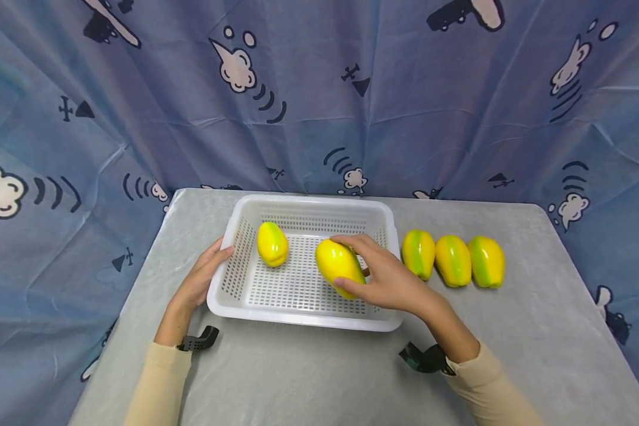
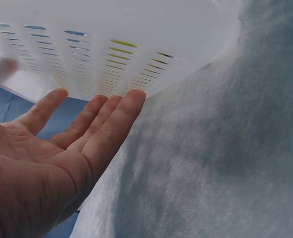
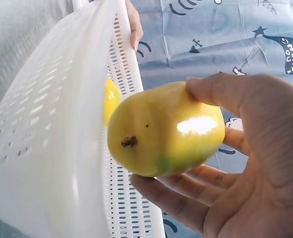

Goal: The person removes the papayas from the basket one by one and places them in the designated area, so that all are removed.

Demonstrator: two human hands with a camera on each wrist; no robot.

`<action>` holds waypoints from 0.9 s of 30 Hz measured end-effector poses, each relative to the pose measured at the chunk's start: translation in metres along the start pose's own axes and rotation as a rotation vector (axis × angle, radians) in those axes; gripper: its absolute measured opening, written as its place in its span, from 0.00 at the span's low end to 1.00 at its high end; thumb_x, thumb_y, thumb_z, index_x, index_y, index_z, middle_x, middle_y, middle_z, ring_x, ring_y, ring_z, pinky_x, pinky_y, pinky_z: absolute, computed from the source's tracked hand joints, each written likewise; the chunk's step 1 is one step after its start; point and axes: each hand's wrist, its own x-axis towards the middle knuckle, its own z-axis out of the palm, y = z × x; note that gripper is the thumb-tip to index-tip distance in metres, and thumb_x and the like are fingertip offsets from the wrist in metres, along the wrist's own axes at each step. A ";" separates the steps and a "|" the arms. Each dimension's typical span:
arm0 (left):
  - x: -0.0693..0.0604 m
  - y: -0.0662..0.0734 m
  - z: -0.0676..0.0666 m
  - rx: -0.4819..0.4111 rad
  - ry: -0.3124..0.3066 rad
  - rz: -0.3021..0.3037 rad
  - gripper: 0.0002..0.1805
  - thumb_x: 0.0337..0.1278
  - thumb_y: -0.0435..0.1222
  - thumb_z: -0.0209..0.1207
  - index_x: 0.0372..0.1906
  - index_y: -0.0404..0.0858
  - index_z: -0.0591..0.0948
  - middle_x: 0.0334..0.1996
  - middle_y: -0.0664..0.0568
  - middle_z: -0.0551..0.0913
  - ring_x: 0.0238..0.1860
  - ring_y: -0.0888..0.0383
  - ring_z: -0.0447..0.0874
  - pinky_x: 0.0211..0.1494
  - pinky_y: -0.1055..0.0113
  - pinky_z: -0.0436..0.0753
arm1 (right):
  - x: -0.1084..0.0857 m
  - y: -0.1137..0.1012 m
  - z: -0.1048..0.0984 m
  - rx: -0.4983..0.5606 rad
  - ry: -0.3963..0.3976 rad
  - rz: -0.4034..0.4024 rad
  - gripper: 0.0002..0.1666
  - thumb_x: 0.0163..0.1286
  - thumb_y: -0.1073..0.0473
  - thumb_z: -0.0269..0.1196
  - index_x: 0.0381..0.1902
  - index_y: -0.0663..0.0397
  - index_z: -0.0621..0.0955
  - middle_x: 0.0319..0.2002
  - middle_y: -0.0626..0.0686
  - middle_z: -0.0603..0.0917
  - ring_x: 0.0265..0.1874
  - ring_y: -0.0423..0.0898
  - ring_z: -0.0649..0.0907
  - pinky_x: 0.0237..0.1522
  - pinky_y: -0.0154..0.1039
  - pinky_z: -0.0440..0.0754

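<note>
Right hand [image 1: 391,279] grips yellow fruit [image 1: 334,263] over basket [image 1: 303,318]; left hand [image 1: 199,283] holds basket's left end. Gray table [image 1: 298,378] beneath; 3 fruits [image 1: 454,260] at right. Printed blue curtain [image 1: 309,77] behind.

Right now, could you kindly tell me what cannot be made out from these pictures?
Head view: part of the held fruit, covered by the right hand.
Left wrist view: the inside of the basket, hidden by its wall.
Right wrist view: much of the left hand, cut off at the top.
Same view: part of the fruit inside, hidden by the wall.
</note>
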 end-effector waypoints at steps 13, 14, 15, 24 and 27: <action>0.001 -0.001 0.000 -0.009 -0.007 -0.010 0.37 0.85 0.50 0.44 0.88 0.46 0.47 0.78 0.27 0.62 0.69 0.32 0.75 0.59 0.45 0.88 | -0.012 0.000 -0.005 0.049 0.097 0.014 0.46 0.69 0.45 0.75 0.79 0.37 0.67 0.74 0.50 0.73 0.64 0.51 0.81 0.52 0.49 0.91; 0.001 -0.001 0.000 -0.008 -0.006 -0.009 0.37 0.85 0.50 0.44 0.88 0.46 0.47 0.78 0.27 0.63 0.69 0.32 0.76 0.59 0.45 0.88 | -0.014 0.001 -0.005 0.056 0.104 0.016 0.46 0.69 0.45 0.75 0.79 0.37 0.67 0.74 0.50 0.73 0.63 0.51 0.81 0.52 0.49 0.91; 0.001 -0.001 -0.001 -0.004 -0.006 -0.008 0.37 0.85 0.50 0.44 0.88 0.46 0.47 0.78 0.27 0.63 0.68 0.33 0.76 0.59 0.45 0.89 | -0.014 0.002 -0.006 0.063 0.110 0.017 0.46 0.69 0.45 0.75 0.79 0.37 0.67 0.74 0.50 0.73 0.63 0.52 0.80 0.52 0.49 0.91; 0.001 -0.002 -0.001 -0.002 -0.003 -0.005 0.38 0.85 0.51 0.45 0.88 0.47 0.48 0.78 0.28 0.64 0.67 0.38 0.78 0.57 0.49 0.89 | -0.025 0.008 -0.010 0.091 0.163 0.032 0.46 0.70 0.47 0.74 0.80 0.33 0.65 0.75 0.52 0.73 0.65 0.55 0.79 0.53 0.52 0.90; 0.001 -0.003 -0.001 0.006 0.006 -0.010 0.38 0.85 0.51 0.45 0.88 0.47 0.47 0.78 0.28 0.63 0.68 0.35 0.77 0.57 0.48 0.89 | -0.029 0.010 -0.012 0.091 0.180 0.040 0.46 0.70 0.47 0.74 0.80 0.32 0.65 0.75 0.52 0.72 0.65 0.56 0.79 0.54 0.52 0.90</action>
